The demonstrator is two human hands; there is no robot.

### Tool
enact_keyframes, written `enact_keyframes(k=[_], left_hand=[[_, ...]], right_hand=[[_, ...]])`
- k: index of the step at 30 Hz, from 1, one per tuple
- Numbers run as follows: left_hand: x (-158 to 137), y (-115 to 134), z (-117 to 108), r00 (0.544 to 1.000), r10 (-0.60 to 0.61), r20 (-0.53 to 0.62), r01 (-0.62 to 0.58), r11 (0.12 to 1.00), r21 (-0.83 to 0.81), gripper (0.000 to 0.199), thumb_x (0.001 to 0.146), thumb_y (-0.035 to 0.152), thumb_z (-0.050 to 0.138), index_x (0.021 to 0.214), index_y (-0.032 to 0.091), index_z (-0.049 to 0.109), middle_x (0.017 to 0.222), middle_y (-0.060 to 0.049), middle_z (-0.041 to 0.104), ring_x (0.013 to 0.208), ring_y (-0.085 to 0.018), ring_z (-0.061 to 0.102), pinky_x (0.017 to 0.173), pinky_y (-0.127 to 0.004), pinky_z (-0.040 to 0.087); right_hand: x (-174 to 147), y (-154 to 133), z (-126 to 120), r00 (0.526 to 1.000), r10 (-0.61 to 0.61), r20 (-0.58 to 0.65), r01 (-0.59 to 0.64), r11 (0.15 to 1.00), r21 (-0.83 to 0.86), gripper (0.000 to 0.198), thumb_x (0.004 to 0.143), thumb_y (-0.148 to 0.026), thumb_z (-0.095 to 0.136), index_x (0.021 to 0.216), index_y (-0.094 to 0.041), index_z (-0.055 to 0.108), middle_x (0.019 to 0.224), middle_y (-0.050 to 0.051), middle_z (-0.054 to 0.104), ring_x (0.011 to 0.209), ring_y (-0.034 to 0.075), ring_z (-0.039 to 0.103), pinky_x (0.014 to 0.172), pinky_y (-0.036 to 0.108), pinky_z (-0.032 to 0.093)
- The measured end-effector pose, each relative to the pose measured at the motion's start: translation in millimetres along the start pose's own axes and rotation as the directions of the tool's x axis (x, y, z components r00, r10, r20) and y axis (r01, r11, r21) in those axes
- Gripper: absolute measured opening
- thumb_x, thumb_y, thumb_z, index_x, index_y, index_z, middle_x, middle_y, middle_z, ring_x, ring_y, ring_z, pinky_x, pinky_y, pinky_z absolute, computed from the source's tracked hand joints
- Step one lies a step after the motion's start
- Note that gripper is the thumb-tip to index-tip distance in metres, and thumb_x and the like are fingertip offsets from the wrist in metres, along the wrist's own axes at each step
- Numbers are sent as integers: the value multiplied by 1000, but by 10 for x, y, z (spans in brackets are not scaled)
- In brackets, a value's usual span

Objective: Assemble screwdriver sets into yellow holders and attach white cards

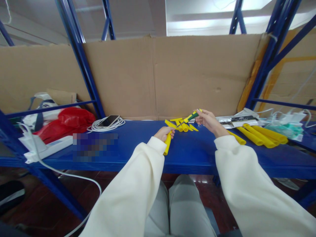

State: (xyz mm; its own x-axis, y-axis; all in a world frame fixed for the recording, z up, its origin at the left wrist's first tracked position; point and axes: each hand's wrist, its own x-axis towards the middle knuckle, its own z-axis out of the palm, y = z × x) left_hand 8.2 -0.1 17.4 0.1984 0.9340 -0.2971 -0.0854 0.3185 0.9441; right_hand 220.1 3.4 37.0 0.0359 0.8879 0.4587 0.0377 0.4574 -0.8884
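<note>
My left hand is closed around a yellow plastic tube, whose lower end sticks out below the fingers toward the table's front edge. In my right hand is a screwdriver with a green and yellow handle, held near its handle end. Its thin shaft slants down to the left, to the top of the left hand. Whether the tip touches the tube is too small to tell. Just behind lie several short yellow pieces, partly hidden by the screwdriver.
Several yellow tubes lie at the right beside flat packets and clear plastic bags. At the left are a phone on a coiled white cable, a red bag and a power strip. Cardboard stands behind the blue table.
</note>
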Motion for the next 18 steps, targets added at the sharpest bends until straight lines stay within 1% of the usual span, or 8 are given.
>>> enact_keyframes(k=[2,4,6,8,11,18], left_hand=[[3,1,-1,1000,2,-4,-2,1000,-7,17,92,5,45,80,17,47,51,7,42,35,-4,32,37,-15,26],[2,3,-1,1000,3,-3,-3,1000,-5,17,93,5,44,81,16,48,51,7,42,35,-4,32,37,-15,26],[2,4,-1,1000,0,-1,0,1000,-7,16,93,4,43,83,16,49,51,7,42,36,-4,32,37,-15,26],[5,4,-2,1000,-2,-1,2,1000,-12,15,93,4,44,85,15,50,51,7,42,36,-5,33,37,-15,26],[11,1,-2,1000,5,4,-5,1000,-8,14,93,4,44,86,15,50,51,7,42,36,-5,33,37,-15,26],[1,-3,10,1000,18,-19,-17,999,41,15,92,4,45,84,15,50,51,7,43,36,-5,33,36,-15,27]], right_hand=[[-12,-26,-8,997,20,74,-25,997,68,48,65,-60,79,79,-19,60,53,-1,59,43,10,53,40,21,39],[-13,-24,-7,995,9,103,-18,996,86,46,66,-59,79,80,-19,58,56,0,62,45,11,55,42,21,41],[-2,8,1,997,-26,67,22,998,61,48,66,-61,78,77,-20,56,52,-2,58,41,9,50,39,21,38],[17,56,13,998,-70,-1,70,997,23,50,64,-63,78,74,-21,53,48,-5,53,37,7,44,37,20,34],[36,105,31,991,-113,-72,112,994,-9,51,63,-64,78,70,-22,50,46,-7,49,37,7,41,36,20,32],[34,95,66,983,-159,-93,157,987,-29,49,62,-60,79,76,-23,50,48,-9,46,36,6,36,35,20,26]])
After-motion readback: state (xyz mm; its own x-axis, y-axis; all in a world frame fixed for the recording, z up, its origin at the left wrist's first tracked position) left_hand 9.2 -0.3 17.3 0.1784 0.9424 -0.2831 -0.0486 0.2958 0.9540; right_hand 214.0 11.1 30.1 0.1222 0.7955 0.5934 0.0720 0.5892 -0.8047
